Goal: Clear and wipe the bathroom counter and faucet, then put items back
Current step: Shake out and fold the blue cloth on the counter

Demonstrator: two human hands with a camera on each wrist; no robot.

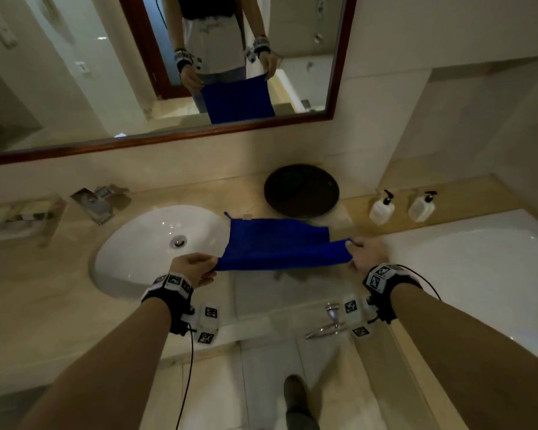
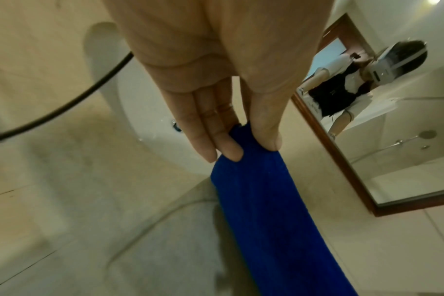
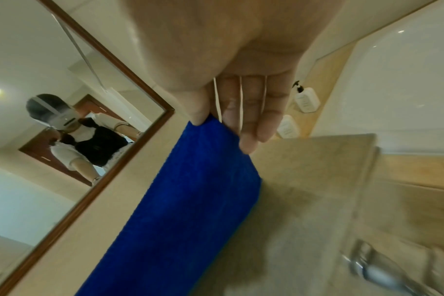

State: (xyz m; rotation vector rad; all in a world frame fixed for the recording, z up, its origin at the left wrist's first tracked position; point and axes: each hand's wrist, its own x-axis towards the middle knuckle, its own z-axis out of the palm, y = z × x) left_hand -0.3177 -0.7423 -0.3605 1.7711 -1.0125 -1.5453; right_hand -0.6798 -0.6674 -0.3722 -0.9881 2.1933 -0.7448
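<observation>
A blue cloth point(image 1: 280, 246) is stretched between my two hands above the beige counter point(image 1: 59, 293), to the right of the white sink point(image 1: 156, 243). My left hand point(image 1: 196, 268) pinches its near left corner, thumb against fingers point(image 2: 226, 148). My right hand point(image 1: 364, 252) pinches the near right corner of the cloth point(image 3: 203, 180). The cloth's far edge hangs toward the counter. The chrome faucet point(image 1: 97, 201) stands behind the sink at the left.
A dark round tray point(image 1: 302, 190) lies at the back of the counter. Two white pump bottles point(image 1: 382, 207) point(image 1: 421, 206) stand on the ledge beside the white bathtub point(image 1: 479, 259). A toiletry tray point(image 1: 16, 215) sits far left. The mirror point(image 1: 156, 72) hangs above.
</observation>
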